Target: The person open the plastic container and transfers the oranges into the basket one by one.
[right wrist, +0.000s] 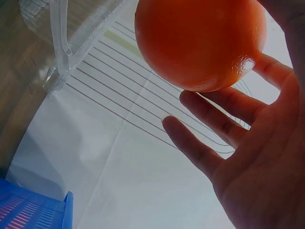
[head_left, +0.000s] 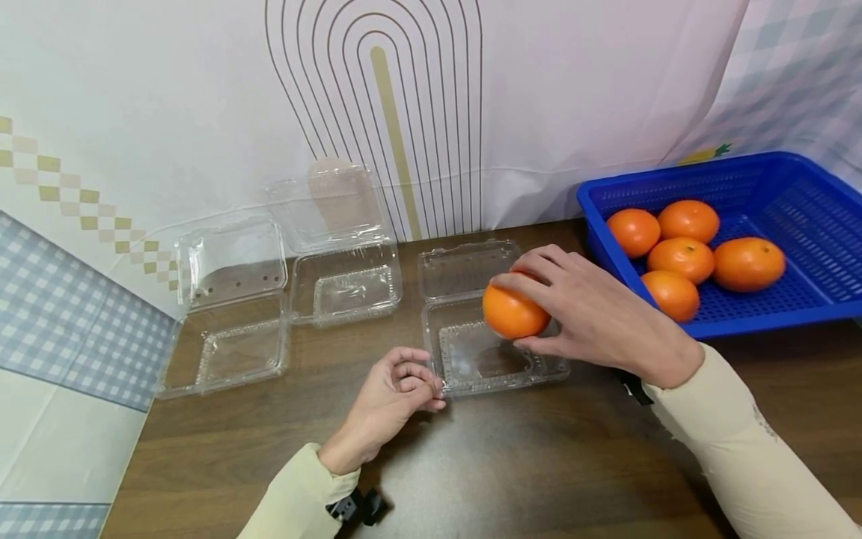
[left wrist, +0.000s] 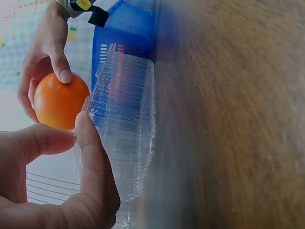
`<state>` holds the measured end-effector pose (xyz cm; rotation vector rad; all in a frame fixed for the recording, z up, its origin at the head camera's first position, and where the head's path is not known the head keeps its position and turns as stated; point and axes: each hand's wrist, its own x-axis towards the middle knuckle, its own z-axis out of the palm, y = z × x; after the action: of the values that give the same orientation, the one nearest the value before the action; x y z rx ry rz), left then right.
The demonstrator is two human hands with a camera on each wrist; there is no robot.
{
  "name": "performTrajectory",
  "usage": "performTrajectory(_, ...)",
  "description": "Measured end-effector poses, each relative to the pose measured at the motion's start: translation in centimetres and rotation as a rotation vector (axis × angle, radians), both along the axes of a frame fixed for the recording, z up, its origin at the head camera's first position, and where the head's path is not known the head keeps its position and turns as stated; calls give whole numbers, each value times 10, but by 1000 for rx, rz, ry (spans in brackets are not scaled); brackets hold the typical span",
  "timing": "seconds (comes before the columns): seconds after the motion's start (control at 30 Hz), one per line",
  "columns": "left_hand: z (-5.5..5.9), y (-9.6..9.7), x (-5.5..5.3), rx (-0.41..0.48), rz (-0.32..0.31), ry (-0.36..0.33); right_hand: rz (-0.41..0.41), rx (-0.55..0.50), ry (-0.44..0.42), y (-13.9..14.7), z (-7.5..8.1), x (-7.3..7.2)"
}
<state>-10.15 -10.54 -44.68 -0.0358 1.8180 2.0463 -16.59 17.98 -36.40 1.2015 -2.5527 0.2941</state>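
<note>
An orange point(head_left: 513, 311) is in my right hand point(head_left: 592, 318), fingers and thumb around its sides. It hangs above the base of a clear plastic clamshell box point(head_left: 471, 367), which lies with its lid folded back. My left hand point(head_left: 387, 404) pinches the near left corner of that box's rim between thumb and forefinger. The left wrist view shows this pinch on the box wall point(left wrist: 126, 95), with the orange point(left wrist: 59, 102) beyond. In the right wrist view the orange point(right wrist: 200, 43) rests against the fingertips; the thumb is mostly out of frame.
Two more open clamshell boxes, one at the far left point(head_left: 232, 296) and one beside it point(head_left: 346, 288), stand against the wall cloth. To the right, a blue plastic basket point(head_left: 727, 329) holds several oranges point(head_left: 749, 264). The wooden table point(head_left: 512, 464) extends in front.
</note>
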Motion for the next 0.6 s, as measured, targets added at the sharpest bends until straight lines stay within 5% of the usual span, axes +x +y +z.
performTrajectory(0.6, 0, -1, 1, -8, 12, 4, -11, 3, 3, 2, 3, -1)
